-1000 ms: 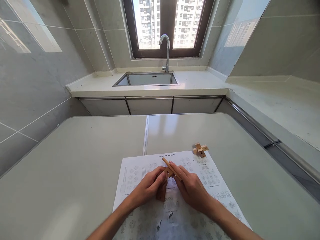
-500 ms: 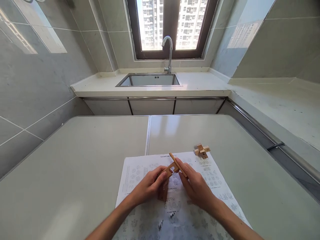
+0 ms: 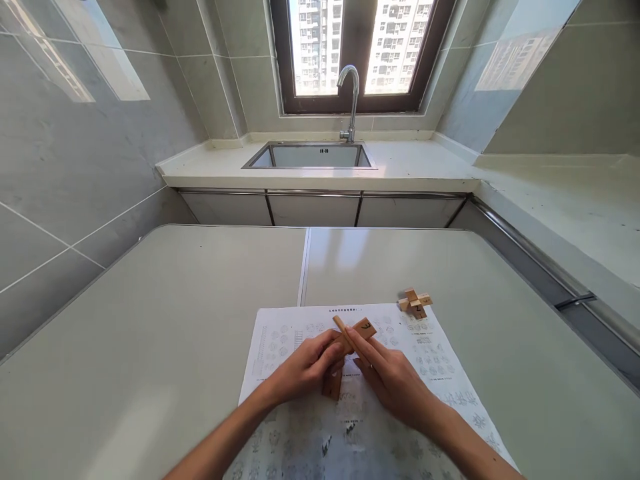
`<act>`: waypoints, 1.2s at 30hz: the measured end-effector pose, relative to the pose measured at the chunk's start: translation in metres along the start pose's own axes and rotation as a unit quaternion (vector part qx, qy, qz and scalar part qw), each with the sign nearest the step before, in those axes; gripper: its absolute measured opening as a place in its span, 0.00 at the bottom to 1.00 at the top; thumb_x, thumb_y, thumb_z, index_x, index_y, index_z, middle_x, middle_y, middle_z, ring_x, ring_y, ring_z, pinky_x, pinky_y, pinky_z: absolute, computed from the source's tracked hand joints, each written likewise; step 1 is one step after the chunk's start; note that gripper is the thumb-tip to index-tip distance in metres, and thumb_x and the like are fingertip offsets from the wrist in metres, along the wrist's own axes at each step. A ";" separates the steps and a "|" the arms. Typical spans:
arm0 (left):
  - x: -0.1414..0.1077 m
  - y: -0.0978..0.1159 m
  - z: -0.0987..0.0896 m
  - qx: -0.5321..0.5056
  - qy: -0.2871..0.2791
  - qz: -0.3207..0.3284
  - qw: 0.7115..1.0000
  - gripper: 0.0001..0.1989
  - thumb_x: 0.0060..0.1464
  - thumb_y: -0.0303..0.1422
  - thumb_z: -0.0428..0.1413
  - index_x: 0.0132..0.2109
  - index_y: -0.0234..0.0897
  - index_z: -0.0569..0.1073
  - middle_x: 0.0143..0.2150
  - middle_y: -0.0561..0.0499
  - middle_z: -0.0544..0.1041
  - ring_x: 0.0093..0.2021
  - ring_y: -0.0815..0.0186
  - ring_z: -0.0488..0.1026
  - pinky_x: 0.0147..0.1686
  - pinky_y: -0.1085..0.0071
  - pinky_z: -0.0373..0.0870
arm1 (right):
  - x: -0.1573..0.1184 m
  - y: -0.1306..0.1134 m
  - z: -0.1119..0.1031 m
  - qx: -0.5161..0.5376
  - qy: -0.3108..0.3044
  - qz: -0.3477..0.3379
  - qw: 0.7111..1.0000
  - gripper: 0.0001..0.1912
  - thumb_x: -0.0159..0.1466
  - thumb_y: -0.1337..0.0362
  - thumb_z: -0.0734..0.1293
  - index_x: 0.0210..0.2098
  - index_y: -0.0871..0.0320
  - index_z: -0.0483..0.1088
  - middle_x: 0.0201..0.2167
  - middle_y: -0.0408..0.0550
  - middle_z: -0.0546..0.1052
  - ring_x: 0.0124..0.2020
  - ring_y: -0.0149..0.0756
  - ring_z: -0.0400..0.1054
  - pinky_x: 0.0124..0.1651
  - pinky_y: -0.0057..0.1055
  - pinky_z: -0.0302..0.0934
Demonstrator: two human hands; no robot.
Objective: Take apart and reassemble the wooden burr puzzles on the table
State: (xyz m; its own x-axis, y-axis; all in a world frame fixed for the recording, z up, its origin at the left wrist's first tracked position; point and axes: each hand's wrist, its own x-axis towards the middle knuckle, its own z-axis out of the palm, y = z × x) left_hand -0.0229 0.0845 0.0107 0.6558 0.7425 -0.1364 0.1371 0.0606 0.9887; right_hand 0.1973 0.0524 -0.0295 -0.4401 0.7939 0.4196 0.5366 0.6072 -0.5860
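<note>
Several light-brown wooden pieces meet between my two hands above the printed sheet [image 3: 280, 333]. My left hand [image 3: 305, 367] is closed around crossed wooden pieces, with one flat piece [image 3: 332, 385] hanging below its fingers. My right hand [image 3: 395, 377] pinches a thin wooden stick [image 3: 341, 325] that slants across the others. Behind its fingertips, a flat piece with a dark mark [image 3: 365, 327] points up and right. At the sheet's top right corner rests an assembled wooden cross-shaped block [image 3: 415, 303]. My fingers hide where the held pieces join.
The sheet lies on a pale table [image 3: 200, 293] with a seam down its middle. Beyond are a white counter [image 3: 400, 160], a sink [image 3: 310, 157] and a faucet [image 3: 353, 100] below a window. Tiled walls stand on both sides.
The held pieces have turned, so a flat marked end now shows behind my right fingertips and the notch between my hands is no longer visible. The whole view has shifted slightly.
</note>
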 end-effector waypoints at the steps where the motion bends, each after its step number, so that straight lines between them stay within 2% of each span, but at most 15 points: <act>1: 0.000 -0.001 0.000 0.004 0.003 0.002 1.000 0.19 0.72 0.48 0.45 0.41 0.37 0.66 0.31 0.54 0.68 0.27 0.69 0.68 0.29 0.71 0.65 | -0.001 0.000 0.002 -0.011 -0.006 -0.006 1.000 0.31 0.77 0.66 0.54 0.77 0.46 0.42 0.49 0.54 0.79 0.33 0.39 0.77 0.31 0.32 0.73; 4: -0.001 -0.001 0.000 0.007 0.002 0.007 1.000 0.19 0.72 0.48 0.45 0.44 0.37 0.67 0.29 0.54 0.69 0.28 0.68 0.69 0.29 0.71 0.66 | -0.002 -0.001 0.005 -0.024 -0.006 -0.013 1.000 0.32 0.77 0.67 0.54 0.77 0.46 0.42 0.41 0.50 0.79 0.29 0.37 0.74 0.29 0.31 0.71; 12: 0.000 -0.001 0.000 0.019 0.018 0.014 1.000 0.20 0.71 0.48 0.46 0.49 0.36 0.71 0.28 0.52 0.72 0.28 0.66 0.70 0.30 0.71 0.66 | 0.002 -0.005 0.005 -0.021 0.008 -0.026 0.999 0.32 0.77 0.67 0.54 0.77 0.46 0.43 0.39 0.50 0.79 0.31 0.37 0.75 0.30 0.31 0.73; 17: 0.002 0.001 0.000 -0.024 0.046 0.013 0.999 0.20 0.70 0.49 0.49 0.48 0.36 0.73 0.32 0.51 0.72 0.31 0.66 0.70 0.34 0.70 0.67 | 0.001 -0.005 0.002 0.005 0.021 -0.039 0.999 0.33 0.76 0.70 0.56 0.76 0.45 0.45 0.46 0.51 0.80 0.37 0.37 0.78 0.35 0.32 0.75; 19: 0.003 0.003 -0.001 -0.053 0.064 0.004 0.997 0.21 0.69 0.50 0.51 0.47 0.35 0.73 0.30 0.53 0.71 0.28 0.68 0.67 0.30 0.72 0.64 | 0.000 -0.002 0.001 0.013 0.041 -0.047 0.998 0.32 0.75 0.71 0.56 0.75 0.45 0.49 0.50 0.52 0.79 0.39 0.36 0.78 0.37 0.32 0.75; 22: 0.004 0.004 -0.002 -0.095 0.080 -0.022 0.992 0.23 0.68 0.52 0.51 0.49 0.35 0.72 0.26 0.57 0.67 0.21 0.73 0.57 0.22 0.74 0.53 | -0.003 0.001 0.000 0.012 0.079 -0.043 0.996 0.28 0.74 0.71 0.59 0.71 0.47 0.57 0.46 0.50 0.80 0.29 0.32 0.75 0.31 0.29 0.71; 25: 0.005 0.006 -0.002 -0.131 0.096 -0.040 0.986 0.23 0.66 0.54 0.52 0.48 0.36 0.71 0.26 0.58 0.67 0.19 0.75 0.52 0.20 0.75 0.47 | -0.002 0.001 0.000 0.020 0.093 -0.022 0.995 0.22 0.73 0.69 0.61 0.65 0.49 0.62 0.40 0.47 0.80 0.23 0.28 0.68 0.27 0.28 0.68; 27: 0.006 0.006 -0.003 -0.146 0.111 -0.040 0.982 0.23 0.65 0.54 0.53 0.46 0.36 0.70 0.26 0.58 0.67 0.19 0.76 0.52 0.20 0.75 0.47 | 0.000 0.000 0.001 0.019 0.084 -0.003 0.996 0.20 0.72 0.69 0.63 0.63 0.50 0.63 0.42 0.48 0.79 0.27 0.31 0.71 0.30 0.31 0.71; 30: 0.007 0.006 -0.005 -0.158 0.130 -0.027 0.979 0.23 0.66 0.53 0.53 0.45 0.35 0.71 0.28 0.56 0.69 0.19 0.77 0.54 0.20 0.75 0.49 | 0.003 -0.004 0.001 0.006 0.052 0.018 0.998 0.24 0.68 0.66 0.68 0.62 0.50 0.63 0.51 0.54 0.76 0.46 0.43 0.75 0.46 0.43 0.75; 33: 0.008 0.005 -0.008 -0.163 0.146 -0.022 0.976 0.22 0.66 0.52 0.54 0.44 0.35 0.72 0.30 0.55 0.71 0.19 0.77 0.55 0.20 0.75 0.51 | 0.004 -0.010 0.001 0.002 -0.005 0.027 1.000 0.39 0.60 0.61 0.77 0.66 0.50 0.60 0.60 0.58 0.70 0.61 0.55 0.67 0.59 0.55 0.70; 36: 0.008 0.003 -0.009 -0.154 0.157 -0.027 0.975 0.22 0.65 0.52 0.55 0.43 0.35 0.73 0.29 0.55 0.70 0.19 0.77 0.56 0.21 0.75 0.54 | 0.005 -0.015 0.004 0.005 -0.045 0.020 0.999 0.52 0.52 0.56 0.81 0.70 0.52 0.56 0.64 0.60 0.67 0.64 0.60 0.62 0.62 0.60 0.66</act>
State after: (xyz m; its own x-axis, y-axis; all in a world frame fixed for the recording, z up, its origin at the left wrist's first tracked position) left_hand -0.0239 0.0966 0.0136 0.3872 0.8977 -0.2105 -0.0968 0.2666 0.9589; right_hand 0.1843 0.0472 -0.0215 -0.4808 0.8115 0.3321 0.5482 0.5738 -0.6085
